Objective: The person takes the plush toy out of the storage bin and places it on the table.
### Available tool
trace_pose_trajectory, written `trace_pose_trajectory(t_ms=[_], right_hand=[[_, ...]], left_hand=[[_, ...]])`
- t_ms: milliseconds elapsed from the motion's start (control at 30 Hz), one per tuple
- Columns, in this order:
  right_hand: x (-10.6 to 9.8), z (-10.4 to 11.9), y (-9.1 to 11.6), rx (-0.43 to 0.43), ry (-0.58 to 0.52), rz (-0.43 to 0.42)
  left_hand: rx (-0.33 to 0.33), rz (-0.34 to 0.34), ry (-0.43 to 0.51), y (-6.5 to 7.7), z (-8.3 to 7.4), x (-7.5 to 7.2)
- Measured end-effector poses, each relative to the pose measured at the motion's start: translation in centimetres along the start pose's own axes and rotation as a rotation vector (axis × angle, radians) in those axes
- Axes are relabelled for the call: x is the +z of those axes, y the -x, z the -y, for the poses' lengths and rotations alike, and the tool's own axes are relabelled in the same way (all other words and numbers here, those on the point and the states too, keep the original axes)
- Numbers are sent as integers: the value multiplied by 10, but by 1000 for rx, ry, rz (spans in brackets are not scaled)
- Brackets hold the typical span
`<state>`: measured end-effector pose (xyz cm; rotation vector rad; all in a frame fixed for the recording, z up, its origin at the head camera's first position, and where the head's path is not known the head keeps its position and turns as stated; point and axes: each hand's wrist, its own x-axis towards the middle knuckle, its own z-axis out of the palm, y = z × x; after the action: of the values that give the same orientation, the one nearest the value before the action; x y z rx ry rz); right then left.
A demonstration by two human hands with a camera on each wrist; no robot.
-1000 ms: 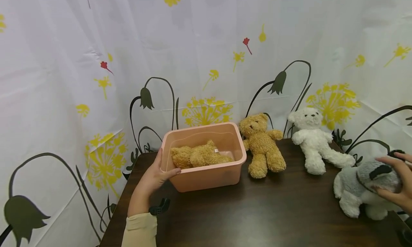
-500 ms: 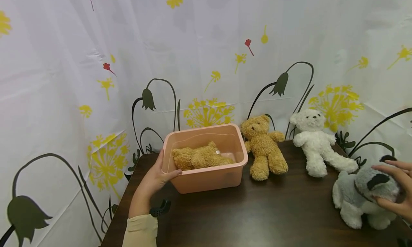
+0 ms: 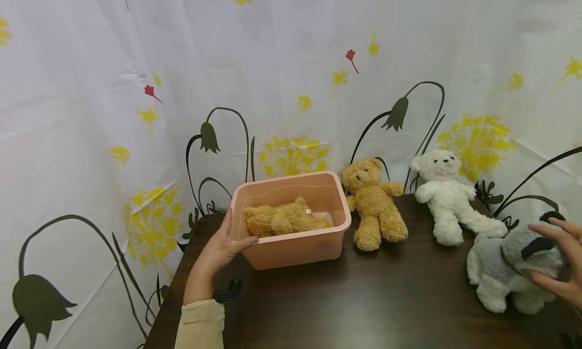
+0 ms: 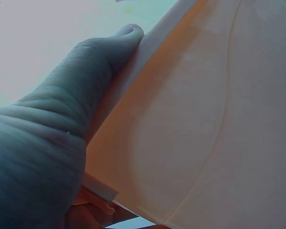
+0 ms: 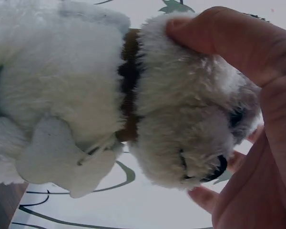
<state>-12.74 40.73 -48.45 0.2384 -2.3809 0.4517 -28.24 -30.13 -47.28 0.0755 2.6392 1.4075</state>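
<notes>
At the left front corner of a pink plastic bin point(image 3: 291, 252), my left hand point(image 3: 220, 250) grips the rim; the left wrist view shows the thumb point(image 4: 102, 55) along the bin's edge. A curly golden teddy bear point(image 3: 277, 220) lies on its side inside the bin. My right hand point(image 3: 561, 263) holds a grey and white plush dog point(image 3: 493, 265) by the head, at the table's right side. In the right wrist view the dog has a brown collar point(image 5: 129, 86) and a pale tag point(image 5: 62, 160); its muzzle is partly covered by the hand.
A second golden teddy bear point(image 3: 373, 207) sits just right of the bin, against the patterned curtain point(image 3: 291, 86). Further right a white teddy bear point(image 3: 443, 197) leans back, one leg stretched toward the dog. The dark wooden table point(image 3: 345, 303) extends in front.
The plush dog and my right hand have shifted slightly left. My left hand keeps its hold on the bin, and the bears stay in place; the head view has moved a little.
</notes>
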Motion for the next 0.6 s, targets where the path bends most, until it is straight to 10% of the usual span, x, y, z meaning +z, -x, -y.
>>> trace_pose_trajectory(t_ms=[433, 600], right_hand=[[-8, -8, -2, 11, 83, -20], [-39, 61, -43, -177, 59, -73]], left_hand=[[-1, -13, -1, 2, 0, 1], [-11, -18, -13, 1, 1, 1]])
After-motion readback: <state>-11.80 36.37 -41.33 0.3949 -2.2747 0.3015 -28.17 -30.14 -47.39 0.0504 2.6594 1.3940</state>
